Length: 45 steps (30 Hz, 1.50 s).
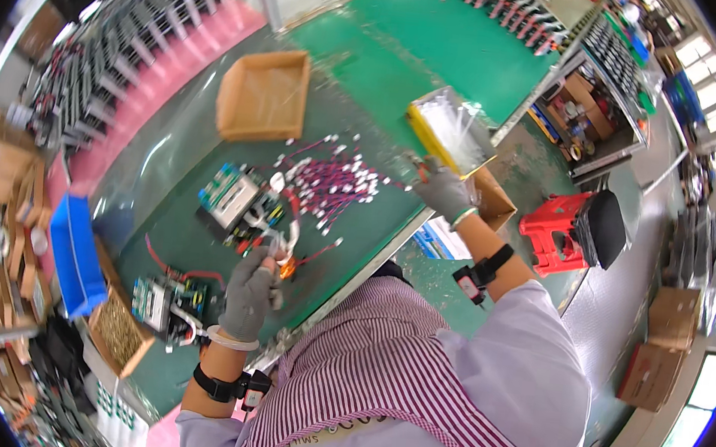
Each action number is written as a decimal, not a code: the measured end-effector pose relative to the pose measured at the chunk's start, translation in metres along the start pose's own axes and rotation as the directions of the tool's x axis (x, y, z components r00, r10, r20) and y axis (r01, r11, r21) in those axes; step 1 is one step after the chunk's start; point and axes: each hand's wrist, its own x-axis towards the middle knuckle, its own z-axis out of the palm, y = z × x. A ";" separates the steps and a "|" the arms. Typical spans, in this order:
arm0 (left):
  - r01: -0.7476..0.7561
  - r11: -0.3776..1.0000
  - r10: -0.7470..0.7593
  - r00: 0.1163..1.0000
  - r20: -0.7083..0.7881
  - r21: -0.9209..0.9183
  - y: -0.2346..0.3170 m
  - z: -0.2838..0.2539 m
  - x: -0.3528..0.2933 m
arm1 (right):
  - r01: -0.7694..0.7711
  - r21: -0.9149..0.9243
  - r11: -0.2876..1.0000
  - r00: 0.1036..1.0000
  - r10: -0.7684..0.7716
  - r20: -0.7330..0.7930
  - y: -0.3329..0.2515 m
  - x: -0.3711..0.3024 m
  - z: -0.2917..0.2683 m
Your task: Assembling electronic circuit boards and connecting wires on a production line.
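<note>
My left hand [247, 297], in a grey glove, is closed at the near end of a circuit-board unit [229, 198], its fingertips pinched on wires [288, 238] there. An orange part [287, 268] shows beside those fingers. Further right, my right hand [446, 191], also gloved, reaches over the bench edge beside a yellow box [453, 129] of clear bags. Its fingers are blurred, so whether they hold anything is unclear. Between the hands lies a loose pile of thin dark-red and purple wires with white connectors [336, 178]. A second circuit-board unit [165, 304] rests left of my left hand.
An open cardboard tray [262, 98] stands on the far side of the bench. At left are a blue bin [77, 257] and a box of small brass-coloured parts [117, 331]. Rows of metal parts [98, 104] line the far left. A red stool [559, 234] stands at right.
</note>
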 end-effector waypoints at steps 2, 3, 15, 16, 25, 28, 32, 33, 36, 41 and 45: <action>-0.014 1.000 0.014 0.993 0.119 0.002 0.009 0.046 0.036 | 0.047 0.071 0.996 0.998 -0.045 -0.037 0.003 0.022 0.002; 0.026 1.000 -0.028 0.981 0.193 0.013 0.013 0.069 0.055 | 0.083 0.059 0.995 0.996 -0.082 -0.017 0.002 0.033 0.004; -0.308 0.777 0.452 0.880 -0.145 0.549 0.052 0.116 0.297 | 0.417 -0.114 0.902 0.906 -0.423 -0.027 0.011 0.070 0.035; -0.120 0.465 0.530 0.832 -0.167 0.877 0.060 0.095 0.307 | 0.475 -0.099 0.874 0.876 -0.481 -0.046 0.014 0.071 0.033; -0.220 0.061 0.875 0.481 0.053 0.974 0.118 0.029 0.243 | 0.856 0.037 0.516 0.514 -0.856 0.057 -0.027 0.092 0.023; -0.281 0.396 0.844 0.487 -0.226 0.874 0.112 0.006 0.168 | 0.841 0.002 0.540 0.530 -0.826 0.191 -0.073 0.091 0.030; -0.352 0.719 0.672 0.573 -0.470 0.599 0.058 -0.032 0.072 | 0.858 -0.083 0.507 0.502 -0.792 0.348 -0.108 0.083 0.043; -0.313 0.809 0.577 0.585 -0.570 0.498 0.035 -0.037 0.054 | 0.897 -0.164 0.411 0.442 -0.817 0.371 -0.113 0.082 0.047; -0.104 0.961 0.262 0.651 -0.712 0.258 -0.032 -0.044 0.022 | 0.918 -0.201 0.341 0.395 -0.829 0.396 -0.119 0.087 0.051; -0.137 0.660 0.579 0.718 -0.385 0.738 -0.079 -0.026 0.024 | 0.884 -0.037 0.465 0.466 -0.873 0.146 -0.122 0.091 0.037; -0.270 0.391 0.694 0.715 -0.089 0.880 -0.060 -0.017 0.045 | 0.880 -0.062 0.472 0.410 -0.818 -0.405 -0.133 0.091 0.025</action>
